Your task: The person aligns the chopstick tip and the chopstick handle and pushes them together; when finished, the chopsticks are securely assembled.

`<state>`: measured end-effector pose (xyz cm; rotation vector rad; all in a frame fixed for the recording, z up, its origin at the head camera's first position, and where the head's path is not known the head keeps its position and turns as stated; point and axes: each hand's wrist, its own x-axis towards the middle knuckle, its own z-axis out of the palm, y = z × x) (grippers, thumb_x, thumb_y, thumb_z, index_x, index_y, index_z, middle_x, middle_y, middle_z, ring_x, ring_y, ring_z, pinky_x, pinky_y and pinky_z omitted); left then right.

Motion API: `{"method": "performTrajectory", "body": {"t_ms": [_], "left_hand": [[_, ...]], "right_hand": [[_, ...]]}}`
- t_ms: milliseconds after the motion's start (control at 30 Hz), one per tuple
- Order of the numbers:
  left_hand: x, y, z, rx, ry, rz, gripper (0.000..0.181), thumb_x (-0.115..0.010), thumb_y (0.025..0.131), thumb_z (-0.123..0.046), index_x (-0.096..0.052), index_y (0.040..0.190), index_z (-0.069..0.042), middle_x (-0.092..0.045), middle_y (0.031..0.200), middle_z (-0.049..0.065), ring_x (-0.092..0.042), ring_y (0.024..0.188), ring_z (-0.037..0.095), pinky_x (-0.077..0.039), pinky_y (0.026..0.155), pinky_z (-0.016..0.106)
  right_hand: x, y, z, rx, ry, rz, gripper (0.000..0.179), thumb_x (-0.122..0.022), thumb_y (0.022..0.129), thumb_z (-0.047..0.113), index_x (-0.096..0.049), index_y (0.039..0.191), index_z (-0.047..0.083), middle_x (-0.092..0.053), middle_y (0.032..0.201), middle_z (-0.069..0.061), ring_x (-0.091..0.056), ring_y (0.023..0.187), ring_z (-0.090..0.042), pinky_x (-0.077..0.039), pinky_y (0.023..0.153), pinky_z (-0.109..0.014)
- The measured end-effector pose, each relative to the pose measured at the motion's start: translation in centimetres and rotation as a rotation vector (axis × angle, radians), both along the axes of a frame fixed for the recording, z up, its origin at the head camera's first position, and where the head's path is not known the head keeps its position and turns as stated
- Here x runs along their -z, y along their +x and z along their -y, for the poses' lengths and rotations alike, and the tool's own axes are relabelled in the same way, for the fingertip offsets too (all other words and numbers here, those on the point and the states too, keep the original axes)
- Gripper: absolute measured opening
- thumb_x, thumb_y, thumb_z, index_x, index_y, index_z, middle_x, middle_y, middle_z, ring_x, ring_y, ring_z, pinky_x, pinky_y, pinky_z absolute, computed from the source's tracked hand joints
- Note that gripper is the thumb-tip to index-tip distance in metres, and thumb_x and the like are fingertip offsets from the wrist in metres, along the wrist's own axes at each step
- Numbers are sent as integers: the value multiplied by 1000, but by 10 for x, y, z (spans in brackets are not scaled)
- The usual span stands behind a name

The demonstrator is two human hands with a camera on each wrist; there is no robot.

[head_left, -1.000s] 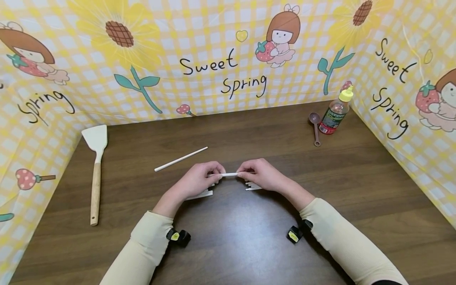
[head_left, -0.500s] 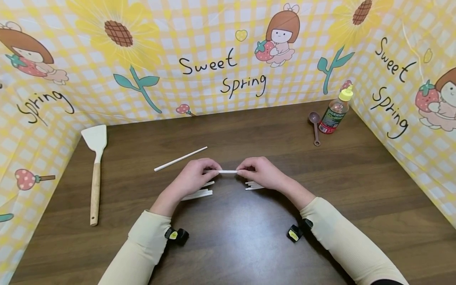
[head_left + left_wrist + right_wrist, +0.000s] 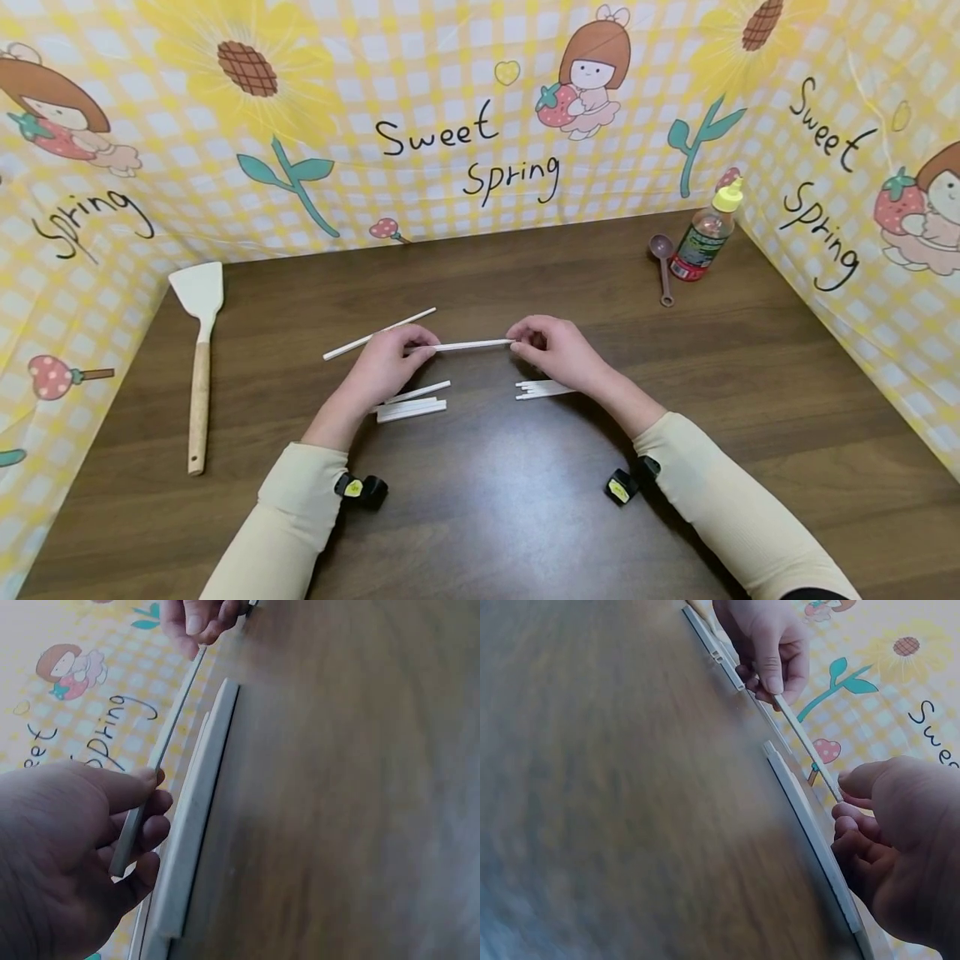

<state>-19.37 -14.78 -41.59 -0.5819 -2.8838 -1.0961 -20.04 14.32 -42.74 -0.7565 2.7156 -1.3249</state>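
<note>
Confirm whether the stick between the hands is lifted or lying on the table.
Lifted: the left hand and right hand hold the stick; wrist views show patterned cloth behind it.

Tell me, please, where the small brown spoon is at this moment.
In the head view, the brown spoon lies on the far right part of the table, just left of the yellow-capped bottle.
</note>
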Motion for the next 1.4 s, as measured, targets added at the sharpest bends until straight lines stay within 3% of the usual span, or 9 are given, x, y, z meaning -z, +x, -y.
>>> {"method": "performTrajectory", "body": {"t_ms": [300, 600, 800, 1200, 1400], "left_hand": [[-2, -2, 17, -116, -108, -34, 8, -68, 97, -11, -73, 103, -7, -71, 104, 10, -65, 100, 30, -47, 92, 48], [-4, 1, 35, -200, -244, -102, 7, -72, 95, -14, -74, 97, -8, -72, 100, 10, -63, 98, 35, -45, 88, 53], [-5, 5, 43, -233, -265, -140, 7, -74, 93, -15, -75, 93, -8, -69, 96, 10, -61, 97, 36, -41, 83, 54], [-5, 5, 52, -277, -263, -116, 6, -76, 91, -11, -71, 92, -8, -62, 85, 7, -56, 86, 30, -38, 77, 49], [-6, 4, 55, -318, -300, -111, 8, -76, 91, -12, -70, 93, -8, -64, 88, 8, -57, 89, 33, -37, 78, 50]], "right_hand": [[1, -1, -2, 3, -27, 14, 15, -70, 95, 10, -70, 111, 7, -57, 77, 2, -56, 61, -13, -48, 62, -31], [1, 1, -3, 7, -21, 11, 7, -71, 95, 10, -73, 102, 10, -59, 79, 3, -55, 68, -14, -47, 66, -31], [1, 1, -4, 13, -11, -4, 5, -72, 94, 9, -74, 98, 10, -60, 81, 3, -55, 71, -14, -46, 67, -31], [3, 1, -5, 7, -15, -6, 3, -73, 94, 10, -75, 96, 11, -61, 81, 4, -55, 73, -14, -46, 67, -30], [4, 1, -6, 1, -5, -11, 4, -72, 94, 10, -75, 96, 11, -61, 82, 4, -54, 73, -14, -46, 68, -30]]}}
